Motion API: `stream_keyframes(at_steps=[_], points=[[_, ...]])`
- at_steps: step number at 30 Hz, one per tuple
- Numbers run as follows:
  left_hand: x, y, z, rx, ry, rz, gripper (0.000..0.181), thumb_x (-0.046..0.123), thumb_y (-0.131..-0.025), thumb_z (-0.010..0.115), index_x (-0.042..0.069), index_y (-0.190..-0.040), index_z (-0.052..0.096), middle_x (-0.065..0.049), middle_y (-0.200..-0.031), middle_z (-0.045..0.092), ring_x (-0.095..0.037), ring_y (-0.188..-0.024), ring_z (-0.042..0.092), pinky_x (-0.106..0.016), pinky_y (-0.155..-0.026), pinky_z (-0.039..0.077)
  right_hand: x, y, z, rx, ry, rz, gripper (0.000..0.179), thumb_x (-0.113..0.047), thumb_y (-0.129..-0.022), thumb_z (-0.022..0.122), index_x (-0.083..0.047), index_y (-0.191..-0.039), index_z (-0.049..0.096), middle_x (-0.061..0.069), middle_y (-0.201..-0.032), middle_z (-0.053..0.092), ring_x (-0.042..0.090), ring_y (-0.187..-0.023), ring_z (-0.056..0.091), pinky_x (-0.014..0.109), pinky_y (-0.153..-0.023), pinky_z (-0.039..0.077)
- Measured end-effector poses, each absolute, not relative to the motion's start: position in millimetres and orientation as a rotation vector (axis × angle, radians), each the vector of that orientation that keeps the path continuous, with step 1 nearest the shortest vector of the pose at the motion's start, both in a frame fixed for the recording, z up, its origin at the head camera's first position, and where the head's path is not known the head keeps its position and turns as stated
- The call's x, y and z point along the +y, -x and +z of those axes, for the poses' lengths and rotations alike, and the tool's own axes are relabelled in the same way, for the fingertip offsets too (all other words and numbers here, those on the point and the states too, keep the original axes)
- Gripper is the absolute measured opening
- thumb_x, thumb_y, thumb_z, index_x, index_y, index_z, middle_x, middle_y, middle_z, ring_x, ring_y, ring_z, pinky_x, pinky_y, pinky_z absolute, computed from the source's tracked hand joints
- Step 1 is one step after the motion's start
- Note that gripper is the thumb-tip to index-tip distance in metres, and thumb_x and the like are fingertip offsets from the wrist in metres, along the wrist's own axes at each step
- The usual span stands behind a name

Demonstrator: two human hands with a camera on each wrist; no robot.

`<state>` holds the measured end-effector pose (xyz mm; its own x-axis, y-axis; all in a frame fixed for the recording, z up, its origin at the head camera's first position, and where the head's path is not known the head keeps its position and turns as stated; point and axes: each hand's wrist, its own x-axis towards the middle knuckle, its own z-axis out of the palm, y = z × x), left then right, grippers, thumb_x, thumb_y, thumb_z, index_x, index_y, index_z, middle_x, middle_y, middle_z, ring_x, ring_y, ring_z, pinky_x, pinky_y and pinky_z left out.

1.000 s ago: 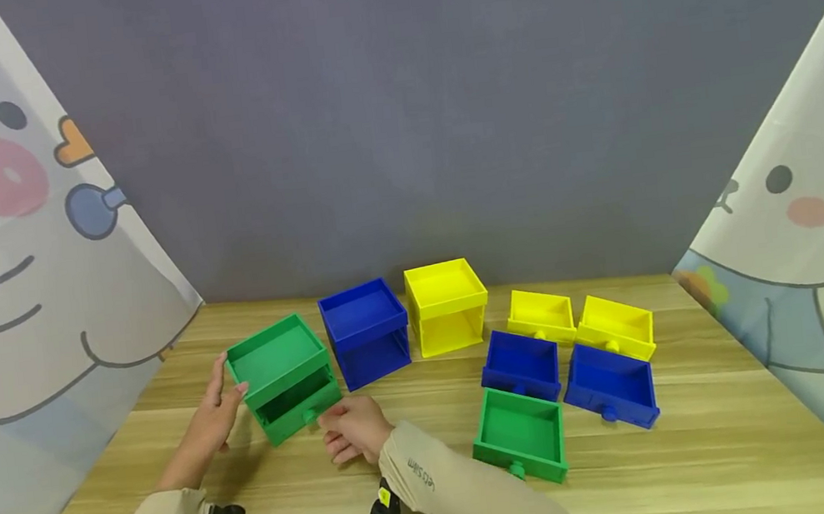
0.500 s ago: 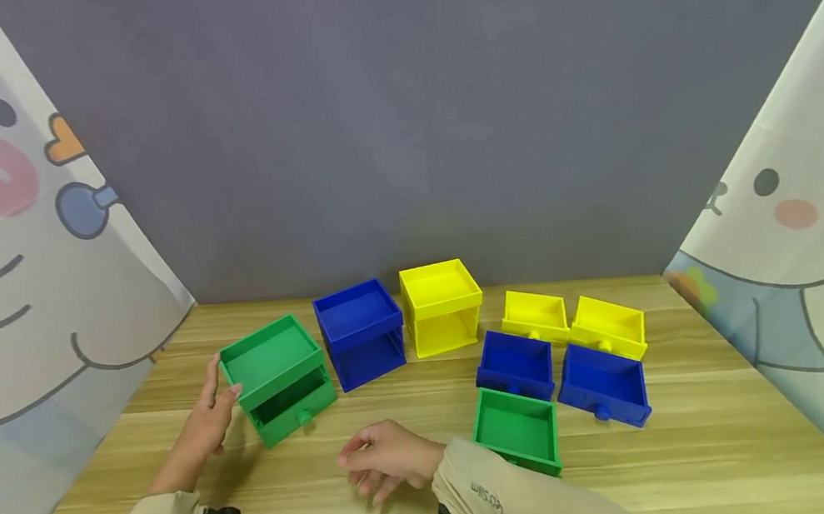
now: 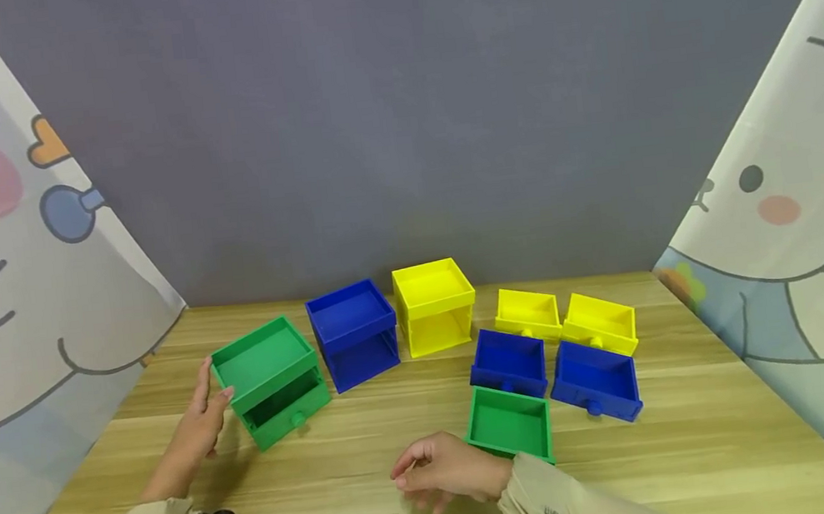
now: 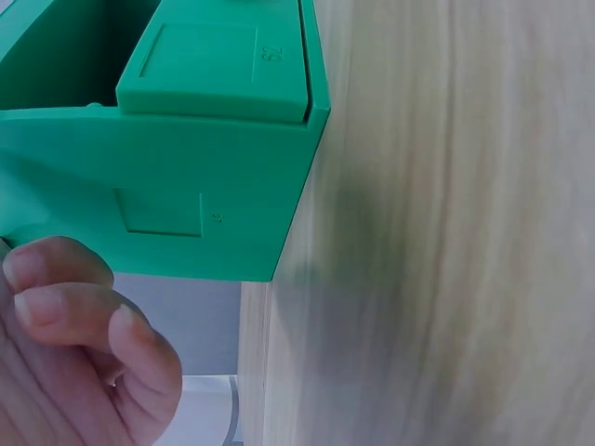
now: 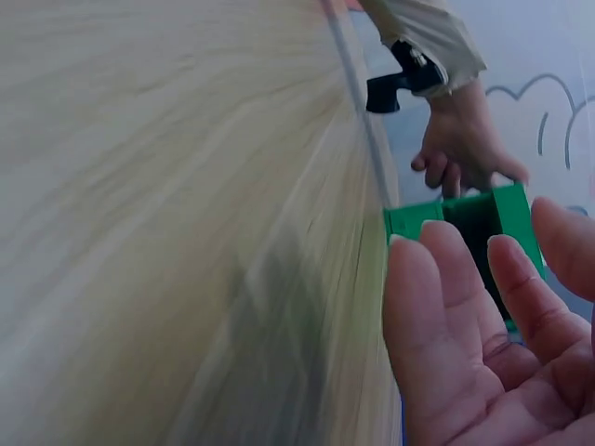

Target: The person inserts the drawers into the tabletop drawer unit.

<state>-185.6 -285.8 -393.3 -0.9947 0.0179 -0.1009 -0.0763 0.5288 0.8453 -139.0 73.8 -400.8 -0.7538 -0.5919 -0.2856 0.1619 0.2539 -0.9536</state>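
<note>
A green drawer cabinet stands at the left, its lower drawer pushed in and the slot above it hollow. My left hand rests against the cabinet's left side, thumb at the top tray's front corner and forefinger along the side. In the left wrist view the lower fingers curl loosely beside the wall. My right hand hovers over the table with nothing in it, fingers loosely bent. Just beyond it lies a loose green drawer, its front partly hidden by the hand and sleeve.
A blue cabinet and a yellow cabinet, both without drawers, stand right of the green one. Two blue drawers and two yellow drawers lie at the right on the wooden table. A grey backdrop rises behind.
My right hand has left the knob of the green cabinet's lower drawer and moved right, toward the loose green drawer. My left hand stays on the cabinet. The view has shifted slightly.
</note>
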Motion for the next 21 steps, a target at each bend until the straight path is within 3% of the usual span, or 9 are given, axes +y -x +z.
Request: stream_keyframes(at_steps=[2, 4, 7, 11, 13, 17, 19, 21], points=[[-287, 185, -392, 2.676, 0.036, 1.470, 0.072, 0.044, -0.103, 0.028, 0.027, -0.148, -0.026, -0.044, -0.125, 0.038, -0.013, -0.049, 0.031, -0.027, -0.042, 0.036, 84, 138, -401, 1.909, 0.388, -1.558, 0.020, -0.012, -0.093, 0.063, 0.001, -0.107, 0.069, 0.004, -0.081, 0.066, 0.012, -0.062, 0.060, 0.023, -0.048, 0.050], [-287, 185, -392, 2.678, 0.026, 1.459, 0.072, 0.043, -0.103, 0.028, 0.026, -0.148, -0.026, -0.047, -0.138, 0.021, -0.015, -0.048, 0.031, -0.028, -0.042, 0.036, 95, 135, -402, 1.914, 0.380, -1.564, 0.021, -0.012, -0.093, 0.063, 0.002, -0.108, 0.068, 0.003, -0.081, 0.066, 0.012, -0.063, 0.059, 0.024, -0.050, 0.050], [-284, 188, -390, 2.672, 0.027, 1.441, 0.072, 0.043, -0.103, 0.028, 0.027, -0.148, -0.025, -0.046, -0.139, 0.020, -0.017, -0.057, 0.043, -0.029, -0.041, 0.037, 118, 132, -404, 1.904, 0.379, -1.588, 0.025, -0.014, -0.094, 0.062, 0.006, -0.108, 0.067, 0.002, -0.080, 0.065, 0.011, -0.062, 0.059, 0.023, -0.050, 0.050], [-278, 194, -389, 2.658, 0.005, 1.450, 0.073, 0.044, -0.103, 0.032, 0.029, -0.150, -0.022, -0.046, -0.144, 0.010, -0.016, -0.055, 0.042, -0.028, -0.040, 0.036, 150, 126, -405, 1.910, 0.359, -1.605, 0.030, -0.016, -0.094, 0.062, 0.011, -0.108, 0.066, 0.002, -0.080, 0.066, 0.010, -0.061, 0.060, 0.022, -0.050, 0.050], [-278, 195, -388, 2.664, 0.005, 1.454, 0.073, 0.044, -0.102, 0.033, 0.029, -0.151, -0.020, -0.046, -0.144, 0.011, -0.012, -0.047, 0.033, -0.027, -0.039, 0.035, 162, 123, -406, 1.913, 0.355, -1.605, 0.032, -0.018, -0.094, 0.063, 0.011, -0.108, 0.065, 0.002, -0.080, 0.066, 0.009, -0.061, 0.060, 0.020, -0.050, 0.049], [-282, 190, -388, 2.684, 0.030, 1.431, 0.073, 0.044, -0.102, 0.032, 0.028, -0.151, -0.020, -0.046, -0.144, 0.009, -0.019, -0.052, 0.042, -0.028, -0.040, 0.036, 180, 117, -406, 1.917, 0.365, -1.580, 0.037, -0.022, -0.094, 0.064, 0.011, -0.110, 0.065, 0.002, -0.080, 0.065, 0.008, -0.062, 0.060, 0.018, -0.049, 0.048], [-285, 188, -388, 2.698, 0.037, 1.411, 0.074, 0.044, -0.102, 0.032, 0.026, -0.150, -0.021, -0.046, -0.144, 0.007, -0.024, -0.064, 0.050, -0.030, -0.041, 0.038, 188, 114, -406, 1.916, 0.366, -1.565, 0.039, -0.023, -0.094, 0.063, 0.012, -0.112, 0.063, 0.002, -0.080, 0.064, 0.008, -0.062, 0.059, 0.017, -0.049, 0.047], [-287, 186, -389, 2.711, 0.043, 1.399, 0.074, 0.044, -0.102, 0.032, 0.025, -0.151, -0.021, -0.046, -0.144, 0.008, -0.024, -0.062, 0.050, -0.031, -0.041, 0.039, 196, 110, -408, 1.924, 0.359, -1.549, 0.040, -0.023, -0.094, 0.063, 0.013, -0.112, 0.062, 0.002, -0.080, 0.064, 0.008, -0.063, 0.059, 0.017, -0.049, 0.047]])
